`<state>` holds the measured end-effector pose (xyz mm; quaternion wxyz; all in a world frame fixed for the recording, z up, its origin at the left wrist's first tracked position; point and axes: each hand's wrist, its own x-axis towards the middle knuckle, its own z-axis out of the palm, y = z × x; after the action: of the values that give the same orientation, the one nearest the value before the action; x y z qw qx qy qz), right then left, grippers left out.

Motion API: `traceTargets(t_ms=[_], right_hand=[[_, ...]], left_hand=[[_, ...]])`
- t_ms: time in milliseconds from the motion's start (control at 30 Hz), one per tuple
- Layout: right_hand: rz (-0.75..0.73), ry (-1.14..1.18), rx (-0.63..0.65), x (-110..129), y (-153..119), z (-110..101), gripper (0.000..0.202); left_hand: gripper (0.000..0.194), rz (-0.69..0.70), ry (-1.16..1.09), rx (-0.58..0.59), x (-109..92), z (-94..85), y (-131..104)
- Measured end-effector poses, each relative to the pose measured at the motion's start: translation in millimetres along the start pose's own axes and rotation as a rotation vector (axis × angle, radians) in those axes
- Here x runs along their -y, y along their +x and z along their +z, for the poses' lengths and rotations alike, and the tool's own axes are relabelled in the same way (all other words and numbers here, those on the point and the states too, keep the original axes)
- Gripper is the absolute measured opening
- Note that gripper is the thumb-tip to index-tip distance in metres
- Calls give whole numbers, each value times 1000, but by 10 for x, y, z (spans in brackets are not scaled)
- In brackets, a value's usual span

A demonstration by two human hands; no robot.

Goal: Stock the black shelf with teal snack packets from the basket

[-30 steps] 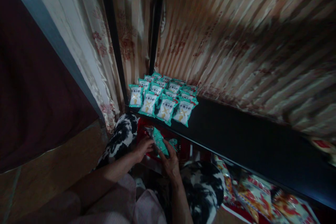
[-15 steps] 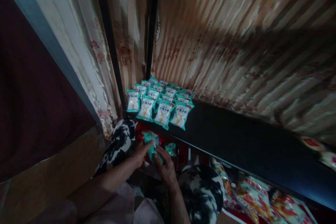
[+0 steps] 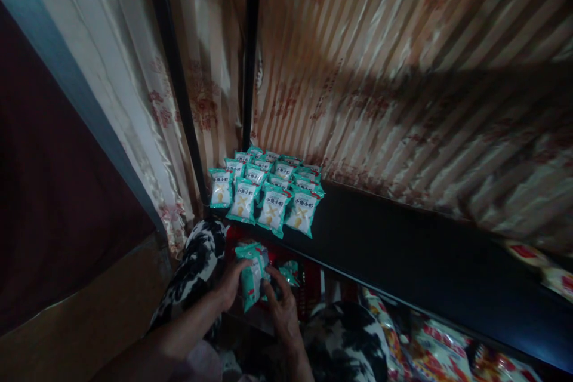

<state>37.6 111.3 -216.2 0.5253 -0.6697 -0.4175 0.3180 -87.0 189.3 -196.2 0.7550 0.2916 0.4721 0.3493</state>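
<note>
One teal-and-white plastic packet (image 3: 252,280) is held in the left hand (image 3: 229,287); the right hand (image 3: 285,309) curls half-open beside it. Straightening it seems the step; next calls for steadiness.

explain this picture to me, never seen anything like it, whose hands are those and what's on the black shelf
No machine here, just a person's bare left hand and right hand, filmed by one camera worn on the head, looking forward and down. On the long, flat black shelf, teal-and-white plastic snack packets are set in rows near the left end. Below its front edge, the left hand holds a similar packet; the right fingers are at its other side, though whether they grip is hard to tell. Behind hangs a beige pleated curtain with reddish flowers. At lower right are larger white, red and orange bags.
</note>
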Motion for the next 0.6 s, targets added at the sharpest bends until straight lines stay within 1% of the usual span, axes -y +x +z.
traceTargets(t_ms=[67,133,233,333,467,600], right_hand=[[46,23,19,-12,-3,11,47],[68,50,48,-21,-2,29,50],[72,76,71,-31,14,46,53],[99,80,74,-37,30,27,55],[108,115,75,-49,30,-23,53],[131,154,51,-64,23,-32,52]], left_hand=[[48,12,-40,18,15,-18,17],[44,5,-46,7,29,-37,43],[43,-45,-56,10,39,-47,81],[43,-98,-102,28,35,-13,97],[42,19,-143,48,22,70,94],[49,30,-111,93,15,91,62]])
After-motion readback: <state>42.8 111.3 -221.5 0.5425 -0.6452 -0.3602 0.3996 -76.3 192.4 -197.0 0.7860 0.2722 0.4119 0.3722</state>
